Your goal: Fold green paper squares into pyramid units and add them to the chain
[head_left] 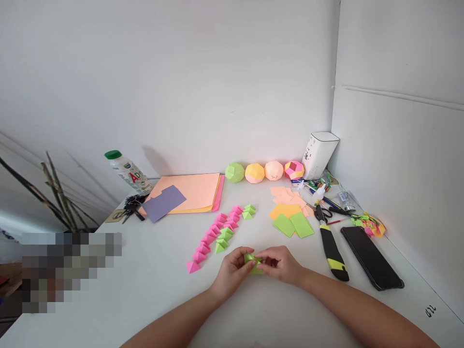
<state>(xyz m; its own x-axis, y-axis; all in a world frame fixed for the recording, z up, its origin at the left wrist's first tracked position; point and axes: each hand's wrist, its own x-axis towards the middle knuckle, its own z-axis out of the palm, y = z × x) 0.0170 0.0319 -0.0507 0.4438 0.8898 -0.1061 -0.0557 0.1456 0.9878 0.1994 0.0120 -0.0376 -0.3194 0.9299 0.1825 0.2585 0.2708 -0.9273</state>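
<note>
Between the fingertips of both hands is a small piece of green paper [256, 270], partly folded and half covered by the fingers. My left hand [234, 268] pinches its left side, and my right hand [277, 263] pinches its right side. Just beyond my left hand, folded pink paper pieces [209, 237] run in a slanting row across the white table. Beside them sit folded green pieces [225, 234], with a few more green ones [249, 211] farther back. Flat green paper sheets [300, 225] lie beyond my right hand, next to orange [284, 211] and peach slips [284, 195].
Four-sided white box [315, 154] stands in the back corner near several paper balls [254, 173]. On the right lie a box cutter [331, 251], scissors [322, 211] and a black phone [371, 258]. Large coloured sheets [195, 188], a purple sheet [165, 203], keys [134, 205] and a bottle [128, 171] occupy the left.
</note>
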